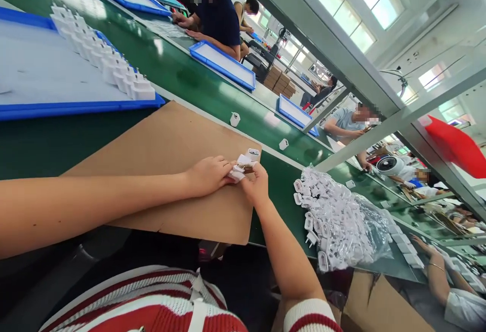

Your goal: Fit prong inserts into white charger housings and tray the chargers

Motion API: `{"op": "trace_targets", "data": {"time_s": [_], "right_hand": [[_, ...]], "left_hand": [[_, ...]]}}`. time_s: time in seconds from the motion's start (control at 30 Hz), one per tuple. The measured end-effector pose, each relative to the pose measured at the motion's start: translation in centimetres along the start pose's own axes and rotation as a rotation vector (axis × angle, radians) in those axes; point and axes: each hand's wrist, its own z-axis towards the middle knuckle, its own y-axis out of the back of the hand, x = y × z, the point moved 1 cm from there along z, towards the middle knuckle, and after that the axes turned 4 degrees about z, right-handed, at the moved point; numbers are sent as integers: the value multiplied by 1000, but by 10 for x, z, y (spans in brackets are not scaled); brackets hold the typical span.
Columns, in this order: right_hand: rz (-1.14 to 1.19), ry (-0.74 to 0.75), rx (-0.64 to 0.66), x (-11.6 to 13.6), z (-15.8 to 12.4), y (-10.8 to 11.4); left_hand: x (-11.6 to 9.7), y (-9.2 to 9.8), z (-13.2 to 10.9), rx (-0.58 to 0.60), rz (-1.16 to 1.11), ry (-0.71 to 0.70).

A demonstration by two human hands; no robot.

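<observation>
Far left: blue tray [76, 107] with a row of white plugs [102, 56] along its right edge, well apart from the work. Centre: cardboard sheet [163, 170] lying flat on the green bench [197, 84]; both hands meet near its far right corner. Left hand [207, 175] curled, fingertips pinched on a small white plug piece [239, 167]; right hand [256, 185] closed on the same piece from the near right side. Can't tell exactly how the fingers sit, they hide most of it. A second white shell [253, 154] sits just beyond, touching or nearly so. Piece looks like light, stiff moulded plastic, probably smooth and a bit slippery, prongs likely the weak spot; best held by the flat body sides. Two loose plugs [235, 119] further out on the bench. Right: clear bag heaped with white plugs [337, 220], near the right forearm, so right-side room is tight. Open room is on the cardboard left of the hands; its near edge overhangs toward the lap. Other people work at the far side.
</observation>
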Motion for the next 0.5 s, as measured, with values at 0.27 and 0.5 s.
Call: {"op": "trace_targets", "data": {"time_s": [0.27,0.5], "right_hand": [[-264,-184,-413,-27,17,74],[-873,-923,-255,-56,33,147]], "left_hand": [[21,76,-25,-134,-400,493],[137,182,-78,-568,227,1019]]}}
